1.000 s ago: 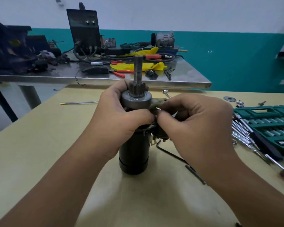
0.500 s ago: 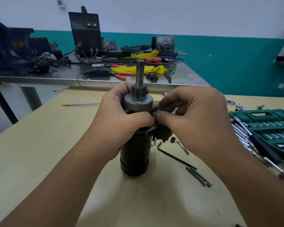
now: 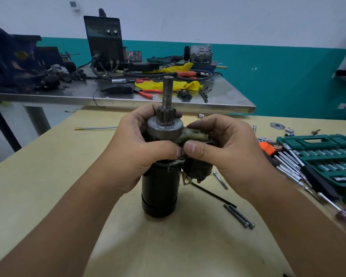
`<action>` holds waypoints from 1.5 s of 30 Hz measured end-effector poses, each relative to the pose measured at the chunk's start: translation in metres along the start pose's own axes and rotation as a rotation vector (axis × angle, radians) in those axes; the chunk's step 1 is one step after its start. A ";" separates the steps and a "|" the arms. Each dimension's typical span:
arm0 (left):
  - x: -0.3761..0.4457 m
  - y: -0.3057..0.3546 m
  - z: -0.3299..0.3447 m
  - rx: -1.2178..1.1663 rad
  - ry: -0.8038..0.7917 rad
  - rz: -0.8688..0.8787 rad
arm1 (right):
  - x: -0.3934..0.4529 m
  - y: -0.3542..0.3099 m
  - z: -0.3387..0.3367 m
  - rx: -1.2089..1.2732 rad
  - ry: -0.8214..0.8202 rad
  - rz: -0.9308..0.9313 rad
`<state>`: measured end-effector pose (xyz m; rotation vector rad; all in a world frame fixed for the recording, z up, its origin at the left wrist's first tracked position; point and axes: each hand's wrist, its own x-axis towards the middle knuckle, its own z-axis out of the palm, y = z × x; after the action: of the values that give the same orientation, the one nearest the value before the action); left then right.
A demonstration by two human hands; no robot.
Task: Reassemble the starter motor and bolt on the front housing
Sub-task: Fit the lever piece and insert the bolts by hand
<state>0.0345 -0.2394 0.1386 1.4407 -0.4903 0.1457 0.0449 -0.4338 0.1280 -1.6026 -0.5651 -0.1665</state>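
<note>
The black starter motor body [image 3: 160, 192] stands upright on the yellow table [image 3: 48, 176], its shaft and pinion gear [image 3: 166, 114] pointing up above a grey drive clutch [image 3: 165, 129]. My left hand [image 3: 140, 150] grips the top of the motor around the clutch. My right hand [image 3: 226, 148] pinches the pale shift fork lever [image 3: 194, 134] beside the clutch, over the dark solenoid [image 3: 198, 168]. Two long through bolts [image 3: 239, 216] lie on the table to the right of the motor.
A green socket set case [image 3: 320, 150] with loose wrenches and screwdrivers lies at the right. A black hex key [image 3: 212, 194], a small bolt [image 3: 220, 179], a washer [image 3: 277, 125] and a thin rod [image 3: 96, 128] lie around. A cluttered steel bench [image 3: 128, 96] stands behind.
My right hand has shifted its fingers, so the pale fork lever now shows beside the clutch. The camera has moved closer. The motor stays upright in my left hand.
</note>
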 end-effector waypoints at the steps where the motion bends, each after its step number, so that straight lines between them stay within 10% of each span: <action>1: 0.000 0.000 0.000 -0.005 -0.004 0.002 | -0.001 0.002 0.002 0.017 0.020 -0.008; 29: -0.002 0.008 -0.022 0.102 -0.127 0.030 | -0.014 0.012 0.037 0.267 0.089 -0.032; 45: 0.001 -0.013 -0.034 -0.106 0.215 0.107 | 0.025 -0.008 0.061 -0.075 0.111 -0.134</action>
<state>0.0485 -0.2085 0.1254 1.2781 -0.3924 0.3515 0.0490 -0.3684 0.1385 -1.6173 -0.5859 -0.3789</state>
